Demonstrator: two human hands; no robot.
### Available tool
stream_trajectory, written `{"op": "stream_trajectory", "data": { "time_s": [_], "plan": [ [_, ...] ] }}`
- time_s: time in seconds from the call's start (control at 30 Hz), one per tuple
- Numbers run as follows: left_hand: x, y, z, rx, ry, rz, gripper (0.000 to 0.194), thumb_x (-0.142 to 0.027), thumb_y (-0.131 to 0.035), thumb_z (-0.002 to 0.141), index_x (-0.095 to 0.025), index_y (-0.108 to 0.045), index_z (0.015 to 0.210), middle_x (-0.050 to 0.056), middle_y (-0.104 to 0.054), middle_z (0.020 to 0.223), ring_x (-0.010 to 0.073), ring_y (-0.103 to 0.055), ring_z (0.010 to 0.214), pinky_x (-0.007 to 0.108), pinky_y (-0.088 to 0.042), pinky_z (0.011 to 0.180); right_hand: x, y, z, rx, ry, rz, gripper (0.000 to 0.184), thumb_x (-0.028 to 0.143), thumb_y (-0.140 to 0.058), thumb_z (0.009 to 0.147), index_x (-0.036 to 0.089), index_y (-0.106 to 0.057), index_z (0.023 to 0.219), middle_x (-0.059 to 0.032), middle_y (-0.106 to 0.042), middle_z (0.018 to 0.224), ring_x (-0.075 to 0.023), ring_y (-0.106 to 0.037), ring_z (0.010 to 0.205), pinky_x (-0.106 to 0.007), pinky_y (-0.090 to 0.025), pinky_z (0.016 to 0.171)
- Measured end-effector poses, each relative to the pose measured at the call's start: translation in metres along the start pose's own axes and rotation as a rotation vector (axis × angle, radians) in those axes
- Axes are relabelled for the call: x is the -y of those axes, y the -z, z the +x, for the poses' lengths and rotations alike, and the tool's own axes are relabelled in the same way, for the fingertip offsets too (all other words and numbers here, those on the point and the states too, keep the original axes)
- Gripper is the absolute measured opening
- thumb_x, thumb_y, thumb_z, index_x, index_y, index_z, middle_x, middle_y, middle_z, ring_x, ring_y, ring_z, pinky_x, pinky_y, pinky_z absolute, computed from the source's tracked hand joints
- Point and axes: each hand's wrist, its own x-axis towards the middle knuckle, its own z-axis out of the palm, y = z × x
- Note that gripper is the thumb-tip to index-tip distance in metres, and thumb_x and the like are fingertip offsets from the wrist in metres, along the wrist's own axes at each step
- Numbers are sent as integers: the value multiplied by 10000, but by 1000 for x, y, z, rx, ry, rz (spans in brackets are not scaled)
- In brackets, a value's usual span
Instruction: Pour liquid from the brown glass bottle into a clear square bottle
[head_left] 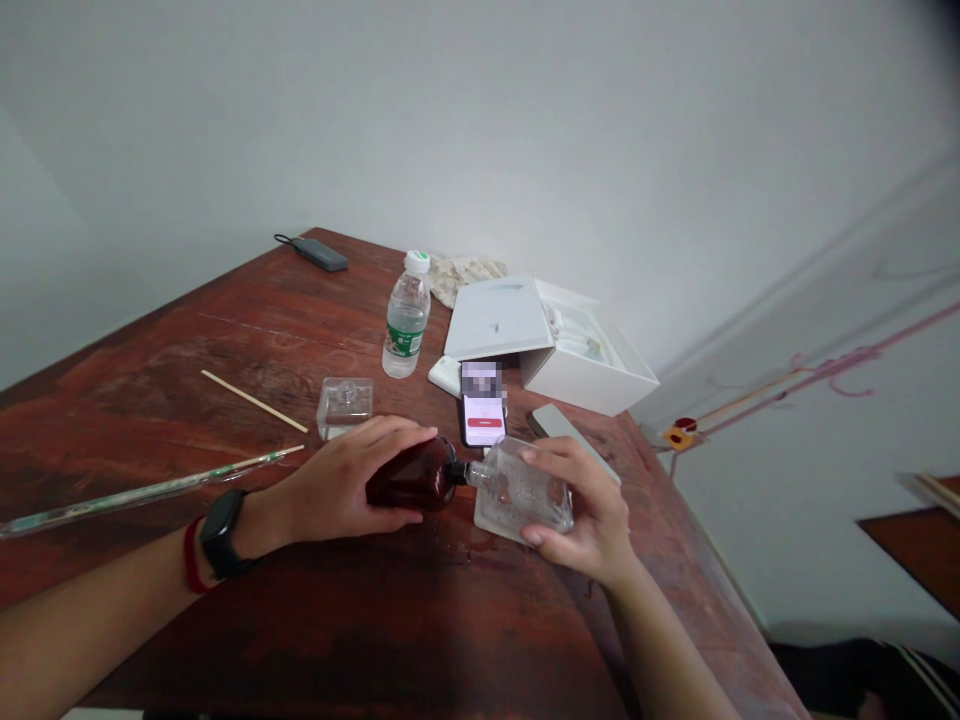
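Observation:
My left hand [352, 485] is wrapped round a dark brown bottle [415, 478] that lies nearly level, its black neck pointing right. Facing it, a clear flat-sided bottle [517, 487] with droplets on its walls is gripped by my right hand [589, 510]. The two necks meet mouth to mouth between my hands; whether one sits inside the other I cannot tell. Below the clear bottle lies a pale flat piece [495, 522], partly hidden by it. Some wet spots shine on the wood there. Just beyond my left hand stands a small clear plastic box [346, 402].
A lit phone [484, 410] lies beyond the bottles, beside an open white box [592, 370]. A water bottle [406, 325] stands upright, with a cloth [461, 275] behind it. Chopsticks [253, 400] and a wrapped pack [150, 492] lie left on the wooden table [187, 340].

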Motion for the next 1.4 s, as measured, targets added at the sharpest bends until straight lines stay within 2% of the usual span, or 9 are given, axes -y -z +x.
{"op": "stream_trajectory", "data": {
  "time_s": [0.67,0.93,1.4],
  "plan": [
    [-3,1,1,-9,3,8,767,-354,-842,878,-276,-436,1523,102,-633,1401,301,-639,1252,427,-540,1055,1,0,0,0,-23,2,576,608,-759,913,291,-666,1384,-119,-700,1171,-310,-707,1047,-454,-603,829],
    [-3,1,2,0,17,-3,744,-373,-826,884,-279,-448,1519,117,-632,1407,320,-638,1257,460,-545,1060,2,0,0,-2,-35,10,579,605,-766,905,291,-672,1383,-122,-721,1169,-319,-723,1042,-463,-621,814],
    [-2,1,1,-6,-2,2,760,-358,-843,879,-273,-443,1519,113,-634,1405,313,-640,1253,445,-545,1056,4,0,3,0,-7,-1,577,623,-748,917,290,-672,1382,-116,-724,1160,-301,-723,1021,-454,-625,800]
  ]
}}
